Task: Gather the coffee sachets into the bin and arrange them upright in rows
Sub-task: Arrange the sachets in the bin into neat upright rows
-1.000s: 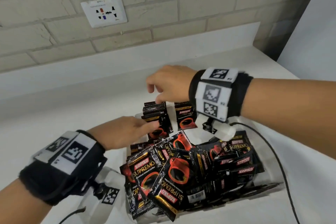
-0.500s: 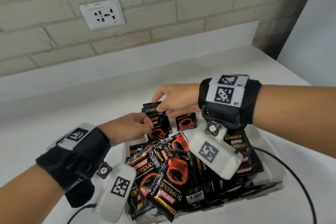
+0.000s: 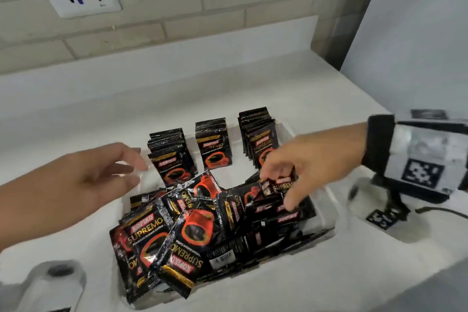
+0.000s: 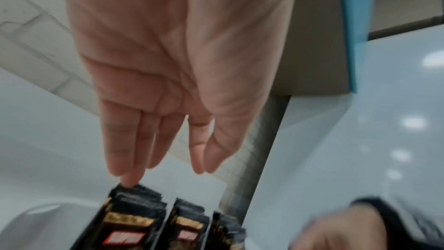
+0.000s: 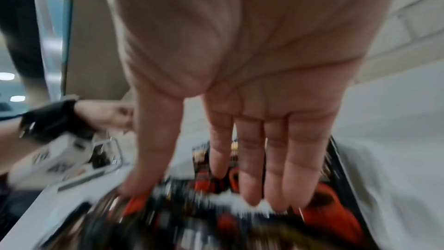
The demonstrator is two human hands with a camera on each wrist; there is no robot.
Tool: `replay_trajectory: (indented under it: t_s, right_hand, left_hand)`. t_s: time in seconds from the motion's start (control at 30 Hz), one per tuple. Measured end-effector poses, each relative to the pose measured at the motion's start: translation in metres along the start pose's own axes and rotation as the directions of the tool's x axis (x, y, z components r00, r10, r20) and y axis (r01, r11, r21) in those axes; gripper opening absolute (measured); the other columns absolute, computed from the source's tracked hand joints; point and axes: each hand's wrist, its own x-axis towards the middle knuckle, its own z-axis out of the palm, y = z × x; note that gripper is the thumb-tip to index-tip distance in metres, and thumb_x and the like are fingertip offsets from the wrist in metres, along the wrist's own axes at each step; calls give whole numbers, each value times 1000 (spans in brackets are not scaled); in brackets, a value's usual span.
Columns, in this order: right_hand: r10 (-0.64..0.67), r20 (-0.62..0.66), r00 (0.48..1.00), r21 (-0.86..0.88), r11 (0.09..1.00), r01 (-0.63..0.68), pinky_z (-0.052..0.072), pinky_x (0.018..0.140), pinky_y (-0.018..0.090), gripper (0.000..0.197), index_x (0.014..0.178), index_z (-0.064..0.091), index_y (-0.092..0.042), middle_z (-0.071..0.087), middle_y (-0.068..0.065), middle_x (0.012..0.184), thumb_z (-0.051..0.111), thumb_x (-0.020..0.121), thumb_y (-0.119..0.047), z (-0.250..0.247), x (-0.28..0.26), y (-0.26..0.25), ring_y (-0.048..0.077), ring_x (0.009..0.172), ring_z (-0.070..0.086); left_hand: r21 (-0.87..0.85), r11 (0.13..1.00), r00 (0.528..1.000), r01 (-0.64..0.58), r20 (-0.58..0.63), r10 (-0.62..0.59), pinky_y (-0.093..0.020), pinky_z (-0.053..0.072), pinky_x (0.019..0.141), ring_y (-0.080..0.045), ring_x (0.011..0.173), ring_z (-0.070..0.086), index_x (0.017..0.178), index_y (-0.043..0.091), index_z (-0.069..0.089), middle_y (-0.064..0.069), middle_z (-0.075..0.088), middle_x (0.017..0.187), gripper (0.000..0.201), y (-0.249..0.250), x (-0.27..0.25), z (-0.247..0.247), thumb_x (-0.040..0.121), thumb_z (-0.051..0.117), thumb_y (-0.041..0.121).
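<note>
Black sachets (image 3: 192,223) fill our white bin (image 3: 326,200).
3 upright stacks (image 3: 214,145) behind; our left hand (image 3: 101,175) and right hand (image 3: 293,172) hang relaxed, empty.

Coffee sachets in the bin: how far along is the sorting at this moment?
Done: three upright rows stand at the far end of the bin. In hand: the right hand reaches into the loose pile, grip unclear through blur; the left hand is open beside the left row. Left: most sachets lie jumbled.
</note>
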Motion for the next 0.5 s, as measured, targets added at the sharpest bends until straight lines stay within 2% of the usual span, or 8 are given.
replay_trajectory:
  t_s: [0.1, 0.17, 0.23, 0.3, 0.33, 0.4, 0.43, 0.5]
  right_hand:
    - [-55, 24, 998, 35, 998, 54, 34, 106, 21, 88, 140, 28, -32, 38, -15, 138, 77, 68, -43, 41, -3, 13, 2, 122, 39]
    - [-97, 13, 995, 65, 993, 96, 26, 111, 22, 99, 144, 15, -36, 30, -20, 142, 77, 67, -47, 55, -5, 16, -2, 128, 30]
    - [-102, -17, 995, 165, 981, 103, 26, 108, 15, 97, 144, 13, -37, 30, -26, 140, 75, 69, -44, 54, -11, 15, -7, 126, 30]
    - [-84, -121, 989, 283, 952, 115, 26, 107, 14, 90, 143, 14, -37, 28, -26, 140, 68, 72, -47, 45, -13, 18, -8, 127, 29]
    - [-62, -192, 980, 320, 940, 122, 26, 109, 17, 85, 143, 15, -37, 27, -23, 143, 61, 72, -51, 39, -11, 22, -5, 130, 28]
    - [-20, -271, 962, 318, 942, 109, 30, 109, 23, 70, 142, 22, -35, 32, -13, 146, 49, 80, -50, 30, -4, 31, 2, 130, 34]
    - [-7, -258, 966, 273, 959, 80, 32, 107, 24, 59, 142, 25, -32, 35, -10, 145, 46, 88, -44, 29, 0, 34, 4, 128, 37]
    - [-3, -190, 982, 148, 988, 32, 34, 100, 17, 48, 142, 28, -26, 37, -8, 144, 41, 97, -30, 28, 10, 35, 4, 121, 43]
  left_hand:
    - [-47, 997, 998, -58, 6, 59, -34, 52, 85, 10, 97, 62, 87, 48, 66, 39, 58, 112, 68, 14, -20, 14, 39, 52, 95]
    - [-54, 995, 996, -85, 0, 85, -35, 51, 85, 6, 99, 63, 89, 50, 65, 37, 59, 113, 65, 21, -31, 22, 43, 51, 94]
    - [-20, 996, 996, -92, -17, 91, -41, 54, 81, -14, 102, 67, 93, 53, 62, 36, 60, 112, 61, 23, -40, 29, 49, 47, 93]
    - [2, 996, 995, -94, -45, 94, -49, 53, 80, -37, 96, 66, 95, 56, 60, 35, 62, 109, 59, 23, -46, 35, 52, 45, 93]
    - [-16, 994, 992, -106, -73, 105, -49, 53, 80, -35, 94, 66, 95, 56, 60, 34, 63, 107, 59, 20, -47, 38, 52, 45, 93]
    - [-73, 988, 984, -135, -122, 126, -40, 53, 77, -12, 97, 68, 91, 54, 62, 32, 65, 105, 59, 16, -50, 43, 50, 46, 92]
    - [-100, 985, 982, -142, -136, 128, -35, 52, 77, -1, 97, 66, 90, 52, 63, 31, 65, 104, 58, 16, -52, 45, 51, 47, 92]
    - [-133, 981, 980, -140, -159, 118, -33, 53, 76, 5, 97, 64, 90, 50, 64, 28, 67, 105, 56, 14, -54, 49, 54, 49, 90]
